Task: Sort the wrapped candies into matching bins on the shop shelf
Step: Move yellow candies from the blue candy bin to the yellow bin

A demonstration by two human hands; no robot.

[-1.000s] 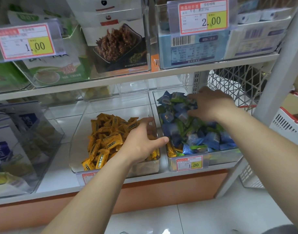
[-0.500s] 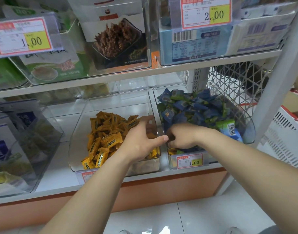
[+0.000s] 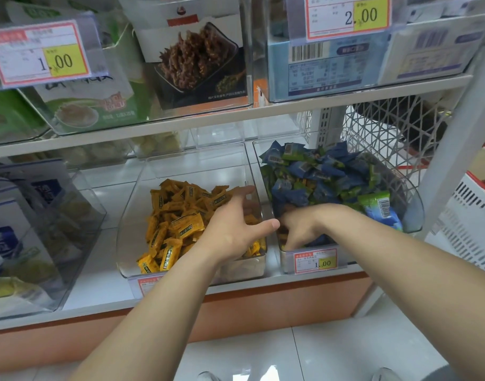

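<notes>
**Stray yellows sought in the blue-green bin**

Nearest, both forearms are seen reaching in over the shelf [image 3: 98, 287] edge. The right bin [image 3: 413, 213], clear-walled, is taken as the reference.

- In its front-left corner the right hand [image 3: 299, 229] is sunk knuckles-up, with fingers curled down among the wrappers. Whether a candy is pinched cannot be told, the fingertips being hidden.
- A few yellow wrappers [image 3: 283, 239] appear to be lodged in that same corner, just under and left of those fingers.
- Just left of the bin, across its wall, the left hand [image 3: 235, 229] is laid flat and spread on the yellow candies [image 3: 178, 215] of the neighbouring bin [image 3: 244, 269]. Nothing is held, and the thumb is stretched toward the right bin's wall.
- The right hand is judged the nearer to the strays. A short carry leftward over the wall is called for.
- Farther back in the bin, blue and green candies [image 3: 318, 171] are heaped.
</notes>
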